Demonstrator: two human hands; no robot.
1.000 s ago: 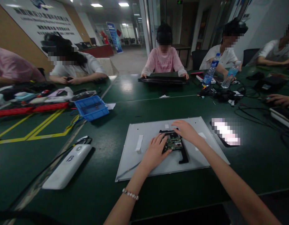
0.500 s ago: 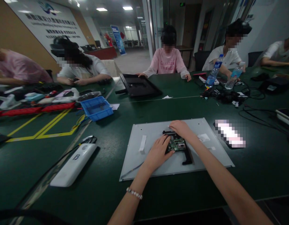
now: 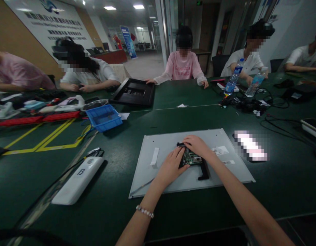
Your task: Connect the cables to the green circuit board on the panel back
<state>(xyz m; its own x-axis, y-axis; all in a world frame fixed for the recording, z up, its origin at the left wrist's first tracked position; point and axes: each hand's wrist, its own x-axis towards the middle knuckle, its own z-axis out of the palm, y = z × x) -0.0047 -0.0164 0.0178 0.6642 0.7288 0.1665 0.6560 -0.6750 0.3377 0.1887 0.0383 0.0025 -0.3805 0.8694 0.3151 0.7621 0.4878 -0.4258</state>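
Observation:
A green circuit board [image 3: 190, 158] in a black plastic bracket [image 3: 204, 171] lies on a pale flat metal-backed panel [image 3: 173, 181]. My left hand [image 3: 173, 165] grips the board's left side, its fingers on the upper left edge and its thumb at the lower edge. Curled over the bracket's far edge is my right hand [image 3: 196, 145], with its fingertips close to those of my left. The two hands cover the upper and left parts of the board. From the panel's near left corner a thin grey cable [image 3: 142, 186] runs toward my left wrist.
Left of the panel lies a white power bank [image 3: 77, 181] with a cable. Farther off are a blue bin [image 3: 103, 119] and a black frame [image 3: 134, 93], touched by a person across the table. A bright-screened phone [image 3: 251, 146] lies to the right, with bottles [image 3: 234, 77] beyond it.
My right hand has shifted slightly left along the bracket's far edge, and my left hand stays at the board. Across the table, the black frame has moved left and turned.

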